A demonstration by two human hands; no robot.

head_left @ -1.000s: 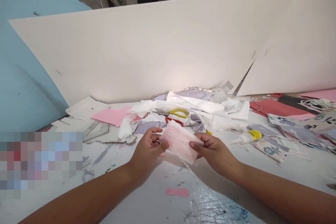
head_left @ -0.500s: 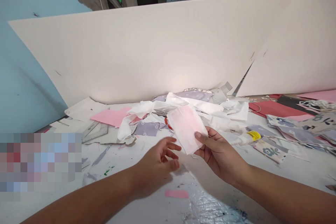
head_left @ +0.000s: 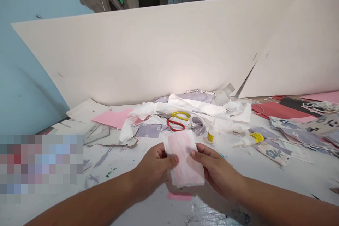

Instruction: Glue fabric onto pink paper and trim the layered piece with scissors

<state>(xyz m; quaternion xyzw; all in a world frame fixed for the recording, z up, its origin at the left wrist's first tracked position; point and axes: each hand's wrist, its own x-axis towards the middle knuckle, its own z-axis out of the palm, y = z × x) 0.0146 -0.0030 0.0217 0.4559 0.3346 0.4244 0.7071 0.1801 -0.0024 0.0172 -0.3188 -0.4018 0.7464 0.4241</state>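
Observation:
A thin pale pink and white fabric piece [head_left: 184, 159] is held flat above the white table [head_left: 265, 169], just in front of me. My left hand [head_left: 156, 169] pinches its left edge, thumb on top. My right hand [head_left: 215, 169] pinches the right edge in the same way. Beyond the hands lie scissors, one pair with yellow handles [head_left: 180, 115] and one pair with red handles [head_left: 176, 125], on a heap of white and lilac fabric scraps [head_left: 201, 107].
Two small glue bottles [head_left: 210, 137] [head_left: 250, 138] lie right of the scissors. Pink paper [head_left: 112, 117] and grey card lie at the left, floral fabric pieces [head_left: 293, 130] at the right. A small pink strip [head_left: 179, 196] lies below the hands. White boards [head_left: 148, 53] stand behind.
My left hand, free half a second ago, has taken hold of the fabric piece again. The piece has come down from upright in my right hand to lie flat between both hands.

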